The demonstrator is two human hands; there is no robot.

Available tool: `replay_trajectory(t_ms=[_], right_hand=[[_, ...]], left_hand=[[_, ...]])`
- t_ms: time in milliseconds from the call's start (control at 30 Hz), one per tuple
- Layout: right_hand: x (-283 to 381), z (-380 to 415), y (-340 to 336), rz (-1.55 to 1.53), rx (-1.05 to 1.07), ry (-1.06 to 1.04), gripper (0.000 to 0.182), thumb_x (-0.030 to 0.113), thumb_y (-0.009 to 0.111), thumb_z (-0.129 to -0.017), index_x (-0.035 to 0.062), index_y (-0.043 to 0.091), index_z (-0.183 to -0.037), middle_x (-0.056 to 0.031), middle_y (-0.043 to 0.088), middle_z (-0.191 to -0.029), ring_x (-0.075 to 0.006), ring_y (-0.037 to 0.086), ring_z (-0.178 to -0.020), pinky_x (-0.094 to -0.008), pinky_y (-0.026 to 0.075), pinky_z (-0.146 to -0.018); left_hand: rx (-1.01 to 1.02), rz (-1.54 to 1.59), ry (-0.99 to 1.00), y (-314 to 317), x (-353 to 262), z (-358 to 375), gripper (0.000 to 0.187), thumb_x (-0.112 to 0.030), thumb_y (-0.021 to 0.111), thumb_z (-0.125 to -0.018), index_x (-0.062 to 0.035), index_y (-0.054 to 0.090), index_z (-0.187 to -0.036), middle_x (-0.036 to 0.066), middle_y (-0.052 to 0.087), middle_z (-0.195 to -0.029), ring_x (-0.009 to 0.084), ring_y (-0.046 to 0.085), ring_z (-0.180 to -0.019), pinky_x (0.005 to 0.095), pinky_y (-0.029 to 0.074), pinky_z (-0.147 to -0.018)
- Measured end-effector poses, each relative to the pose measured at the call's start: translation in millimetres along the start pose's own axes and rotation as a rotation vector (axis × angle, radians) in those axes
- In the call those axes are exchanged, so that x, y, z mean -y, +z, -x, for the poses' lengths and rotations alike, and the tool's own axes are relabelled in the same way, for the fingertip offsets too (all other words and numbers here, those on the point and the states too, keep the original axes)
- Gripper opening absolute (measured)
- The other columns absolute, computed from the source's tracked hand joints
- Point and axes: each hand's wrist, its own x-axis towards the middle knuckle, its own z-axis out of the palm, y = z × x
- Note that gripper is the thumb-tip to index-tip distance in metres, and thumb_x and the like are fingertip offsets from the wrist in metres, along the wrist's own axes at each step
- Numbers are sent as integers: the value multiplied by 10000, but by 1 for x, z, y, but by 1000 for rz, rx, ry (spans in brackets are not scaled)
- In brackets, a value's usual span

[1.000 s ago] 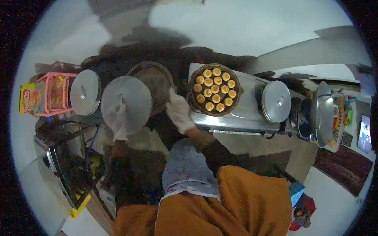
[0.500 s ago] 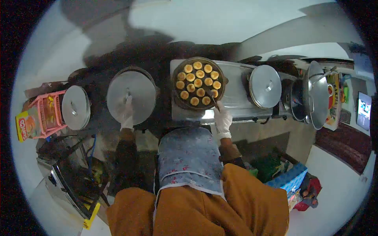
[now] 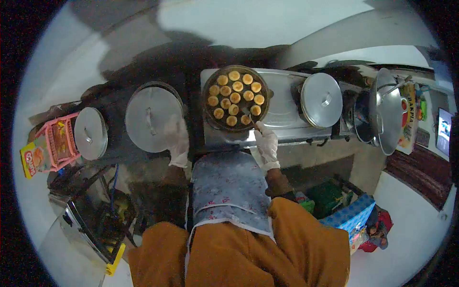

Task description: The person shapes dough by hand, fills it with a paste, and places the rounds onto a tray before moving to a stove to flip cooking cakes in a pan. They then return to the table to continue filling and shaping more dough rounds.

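Observation:
A round dark pan on a steel stove holds several small golden round cakes. My right hand, in a white glove, is at the pan's near edge and grips a thin stick whose tip reaches the nearest cakes. My left hand, also gloved, hangs just off the near right edge of a large metal lid that covers a pot; it holds nothing and looks blurred. My patterned apron fills the lower middle.
A smaller lidded pot and a pink rack with packets stand at the left. Another lidded pot sits on the stove's right burner, with a large wok lid beyond. Bags lie on the floor at right.
My left hand let go of the large lid's handle and drew back toward me. My right hand stayed at the pan's near edge with the stick. The view shifted slightly.

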Motion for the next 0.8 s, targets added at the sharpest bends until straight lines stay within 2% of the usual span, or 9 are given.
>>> replay_trajectory(t_ms=[133, 167, 233, 267, 400, 500, 567, 700, 800], right_hand=[[16, -12, 5, -42, -55, 75, 411, 144, 664, -909, -11, 633, -1289, -219, 686, -1218, -301, 669, -1134, -360, 498, -989], [14, -19, 8, 21, -62, 52, 407, 137, 664, -901, -1, 641, -1282, -200, 701, -1186, -281, 675, -1099, -355, 507, -959], [6, -33, 17, 143, -75, 5, 399, 124, 664, -885, 18, 658, -1270, -161, 730, -1123, -240, 688, -1027, -346, 524, -899], [11, -35, 19, 40, -57, 19, 380, 145, 650, -885, 40, 671, -1250, -157, 732, -1081, -202, 691, -983, -319, 528, -880], [-6, -41, 33, -187, -80, 1, 374, 100, 646, -876, 8, 670, -1239, -154, 730, -1069, -201, 685, -986, -317, 523, -887], [17, -33, 13, -190, 6, 46, 403, 50, 651, -861, -3, 660, -1261, -162, 724, -1151, -247, 683, -1062, -346, 516, -947], [6, -20, 11, -385, -58, -62, 390, 47, 648, -865, -12, 661, -1251, -151, 727, -1143, -233, 684, -1046, -343, 520, -941], [36, -33, -5, -33, -107, -36, 392, 115, 612, -905, 24, 635, -1285, -180, 718, -1026, -205, 688, -964, -318, 508, -870], [42, -57, 8, -2, -177, -134, 378, 121, 641, -888, 35, 659, -1256, -182, 724, -1065, -272, 694, -987, -347, 509, -882]], left_hand=[[171, 399, -125, -29, -124, -47, 328, -113, 626, -897, 28, 641, -1193, 199, 682, -1060, 384, 649, -959, 431, 519, -839], [310, 399, -141, -9, -127, -51, 322, -125, 607, -925, 10, 625, -1217, 151, 678, -1016, 320, 653, -878, 427, 523, -757], [377, 431, -74, 20, -148, -66, 378, -98, 586, -900, -12, 567, -1268, 182, 657, -943, 353, 648, -851, 449, 518, -713], [304, 463, 11, 26, -168, -75, 453, -60, 586, -847, -16, 525, -1294, 260, 640, -913, 451, 638, -905, 475, 509, -750], [590, 606, -193, 72, -180, -84, 376, -68, 581, -776, -47, 417, -1114, 272, 618, -847, 502, 606, -823, 536, 462, -692], [596, 496, -261, 65, -190, -88, 319, -58, 554, -798, -32, 468, -1104, 260, 612, -816, 500, 601, -802, 527, 463, -686], [418, 356, -147, 79, -178, -77, 279, -54, 536, -824, -32, 502, -1100, 249, 623, -831, 476, 616, -820, 517, 469, -706], [332, 527, -215, 66, -185, -88, 284, -49, 516, -865, -15, 558, -1144, 226, 648, -887, 413, 641, -860, 505, 480, -768], [268, 513, -89, 88, -181, -94, 614, -116, 565, -875, -71, 412, -1467, 99, 658, -808, 251, 628, -638, 388, 493, -573]])
